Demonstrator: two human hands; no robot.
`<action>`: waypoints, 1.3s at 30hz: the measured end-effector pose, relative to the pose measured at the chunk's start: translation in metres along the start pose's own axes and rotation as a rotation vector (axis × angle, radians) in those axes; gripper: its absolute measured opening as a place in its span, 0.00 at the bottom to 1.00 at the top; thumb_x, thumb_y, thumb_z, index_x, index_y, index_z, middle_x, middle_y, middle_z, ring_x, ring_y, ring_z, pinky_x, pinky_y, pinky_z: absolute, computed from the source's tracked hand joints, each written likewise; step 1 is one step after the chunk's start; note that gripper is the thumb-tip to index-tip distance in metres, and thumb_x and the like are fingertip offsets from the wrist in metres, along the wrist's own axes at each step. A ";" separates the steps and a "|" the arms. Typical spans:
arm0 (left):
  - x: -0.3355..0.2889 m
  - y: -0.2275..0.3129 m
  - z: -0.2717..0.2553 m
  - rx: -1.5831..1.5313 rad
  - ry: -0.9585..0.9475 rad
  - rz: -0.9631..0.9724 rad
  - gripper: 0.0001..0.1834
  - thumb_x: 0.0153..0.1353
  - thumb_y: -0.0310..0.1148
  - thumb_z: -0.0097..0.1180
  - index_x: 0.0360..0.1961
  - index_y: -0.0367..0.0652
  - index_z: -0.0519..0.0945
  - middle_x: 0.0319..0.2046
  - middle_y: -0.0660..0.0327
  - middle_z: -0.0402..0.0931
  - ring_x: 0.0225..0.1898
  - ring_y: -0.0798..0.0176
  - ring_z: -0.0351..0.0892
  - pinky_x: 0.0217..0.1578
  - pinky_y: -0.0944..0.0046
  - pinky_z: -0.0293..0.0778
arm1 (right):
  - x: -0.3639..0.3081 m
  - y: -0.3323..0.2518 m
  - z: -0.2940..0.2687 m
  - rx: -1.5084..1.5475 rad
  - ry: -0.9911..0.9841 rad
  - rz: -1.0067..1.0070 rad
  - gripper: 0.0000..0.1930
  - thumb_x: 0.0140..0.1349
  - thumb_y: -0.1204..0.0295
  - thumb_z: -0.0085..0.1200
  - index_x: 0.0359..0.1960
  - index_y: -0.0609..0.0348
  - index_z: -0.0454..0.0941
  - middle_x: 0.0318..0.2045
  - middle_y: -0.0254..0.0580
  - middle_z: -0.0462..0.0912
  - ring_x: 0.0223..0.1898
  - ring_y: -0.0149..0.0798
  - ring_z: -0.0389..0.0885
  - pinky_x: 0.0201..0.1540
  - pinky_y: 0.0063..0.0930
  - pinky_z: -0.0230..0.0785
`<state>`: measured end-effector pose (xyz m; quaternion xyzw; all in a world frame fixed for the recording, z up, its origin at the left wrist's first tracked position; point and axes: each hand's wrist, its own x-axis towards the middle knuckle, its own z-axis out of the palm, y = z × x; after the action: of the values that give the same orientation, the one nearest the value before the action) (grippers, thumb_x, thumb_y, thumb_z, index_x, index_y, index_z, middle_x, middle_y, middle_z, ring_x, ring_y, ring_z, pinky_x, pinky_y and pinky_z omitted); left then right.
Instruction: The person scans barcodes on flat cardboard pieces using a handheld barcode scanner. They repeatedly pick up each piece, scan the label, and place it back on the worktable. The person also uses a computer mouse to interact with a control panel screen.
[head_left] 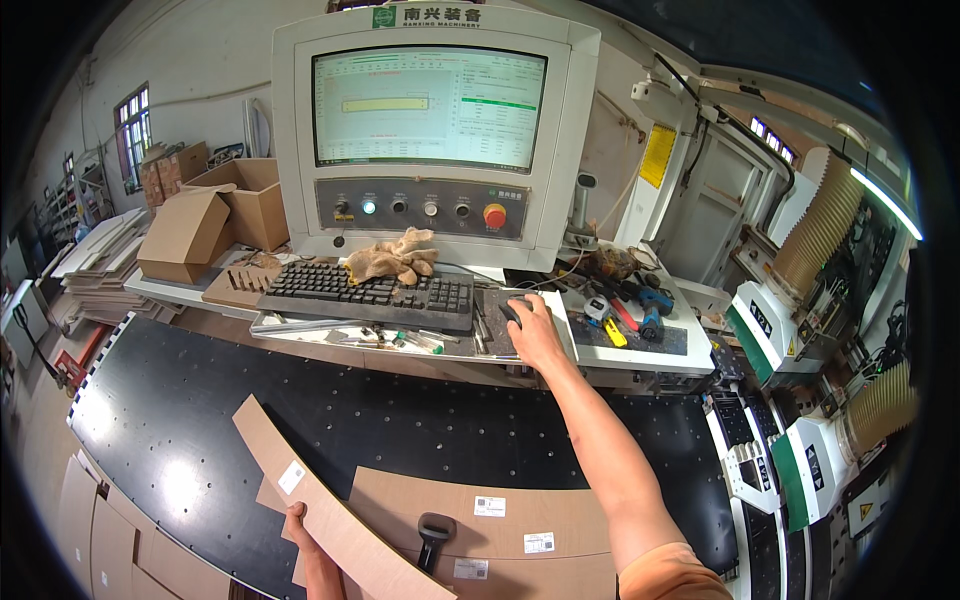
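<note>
My left hand [306, 535] is closed on the edge of a long, narrow brown wood panel [330, 510], which it holds up at a slant. A white label [291, 477] is stuck on that panel. Further off, my right hand [537, 332] rests over a black computer mouse [513, 309], fingers curled on it. To the mouse's left lies a black keyboard [370, 295], with a worn work glove [395, 258] across its top edge. A handheld barcode scanner [434, 535] rests on brown labelled panels [420, 490] between my forearms.
A control cabinet with a lit screen [430, 110] and a red stop button [494, 215] stands ahead. Tools, including a yellow cutter [614, 332], lie right of the mouse. The black machine bed [200, 400] stretches below. Cardboard boxes [185, 235] sit left; machine heads [800, 460] stand right.
</note>
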<state>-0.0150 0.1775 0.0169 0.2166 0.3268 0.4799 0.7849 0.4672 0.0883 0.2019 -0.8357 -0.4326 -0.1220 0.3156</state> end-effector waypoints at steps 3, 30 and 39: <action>-0.002 0.001 0.002 0.010 0.009 -0.002 0.31 0.56 0.48 0.51 0.58 0.42 0.75 0.46 0.54 0.82 0.44 0.54 0.84 0.46 0.57 0.81 | 0.000 -0.001 -0.001 0.004 0.004 -0.006 0.24 0.65 0.69 0.58 0.63 0.56 0.76 0.68 0.59 0.66 0.66 0.62 0.69 0.69 0.46 0.64; -0.007 0.002 0.008 0.021 0.035 -0.014 0.32 0.56 0.50 0.51 0.58 0.41 0.74 0.44 0.54 0.81 0.42 0.53 0.84 0.44 0.57 0.80 | -0.001 -0.001 -0.001 0.013 0.003 -0.005 0.23 0.66 0.69 0.58 0.63 0.58 0.77 0.68 0.60 0.66 0.67 0.62 0.69 0.69 0.46 0.65; -0.003 0.001 0.005 -0.006 0.029 -0.019 0.30 0.56 0.49 0.52 0.56 0.42 0.75 0.42 0.54 0.82 0.40 0.54 0.84 0.42 0.58 0.81 | -0.002 -0.001 0.000 -0.028 0.035 -0.010 0.23 0.64 0.70 0.56 0.62 0.56 0.78 0.67 0.53 0.69 0.63 0.61 0.70 0.67 0.47 0.66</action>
<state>-0.0131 0.1751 0.0224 0.2040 0.3385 0.4765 0.7853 0.4651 0.0880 0.2016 -0.8357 -0.4294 -0.1440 0.3107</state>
